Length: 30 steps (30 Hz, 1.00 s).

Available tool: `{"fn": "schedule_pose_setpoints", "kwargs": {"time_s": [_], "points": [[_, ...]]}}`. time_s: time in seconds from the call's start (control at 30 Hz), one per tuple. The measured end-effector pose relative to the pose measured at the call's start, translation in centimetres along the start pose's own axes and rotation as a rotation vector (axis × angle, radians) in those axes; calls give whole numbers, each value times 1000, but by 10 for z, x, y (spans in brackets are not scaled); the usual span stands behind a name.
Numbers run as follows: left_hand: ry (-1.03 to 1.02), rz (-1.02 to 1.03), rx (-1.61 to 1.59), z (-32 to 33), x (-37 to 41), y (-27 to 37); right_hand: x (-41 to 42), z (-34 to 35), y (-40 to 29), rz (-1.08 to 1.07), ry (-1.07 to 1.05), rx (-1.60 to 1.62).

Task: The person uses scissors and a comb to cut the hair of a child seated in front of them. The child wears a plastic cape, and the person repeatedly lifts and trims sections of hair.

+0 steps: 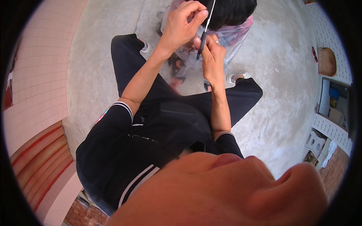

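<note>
My right hand (213, 55) grips a pair of scissors (202, 43) by their black handles. Their narrow metal blades point away from me, in front of the black hair (233, 14) of a person before me. Left of the blades is my left hand (182, 24), its fingers curled and the thumb close to the index finger. Whether it pinches any hair cannot be seen. A clear and pink plastic cape (237, 36) drapes the person below the hair. The top of the head is cut off by the picture's upper edge.
My legs in black trousers (133, 65) spread to both sides of the person. Dark cut hair lies on the concrete floor (280, 70). A pink tiled wall (45, 62) stands left, with orange-brown steps (45, 163) below it. A brown mat (327, 62) is at the right.
</note>
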<state>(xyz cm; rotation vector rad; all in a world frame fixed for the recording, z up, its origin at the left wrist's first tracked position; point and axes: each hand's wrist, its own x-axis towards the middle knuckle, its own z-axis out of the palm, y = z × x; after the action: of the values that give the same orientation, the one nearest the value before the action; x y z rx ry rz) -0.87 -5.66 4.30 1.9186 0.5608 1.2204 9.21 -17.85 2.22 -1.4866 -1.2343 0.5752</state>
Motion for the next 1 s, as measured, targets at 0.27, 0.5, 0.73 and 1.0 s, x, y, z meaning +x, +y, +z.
{"fn": "schedule_pose_setpoints", "kwargs": {"time_s": [0.27, 0.5, 0.73, 1.0], "points": [[-25, -34, -36, 1, -6, 1, -9, 1, 9, 61, -13, 40], [-56, 18, -48, 2, -7, 0, -6, 0, 6, -35, 24, 6], [263, 2, 222, 15, 23, 19, -45, -12, 0, 113, -70, -44], [-42, -81, -49, 7, 29, -6, -51, -24, -10, 41, -213, 29]]}}
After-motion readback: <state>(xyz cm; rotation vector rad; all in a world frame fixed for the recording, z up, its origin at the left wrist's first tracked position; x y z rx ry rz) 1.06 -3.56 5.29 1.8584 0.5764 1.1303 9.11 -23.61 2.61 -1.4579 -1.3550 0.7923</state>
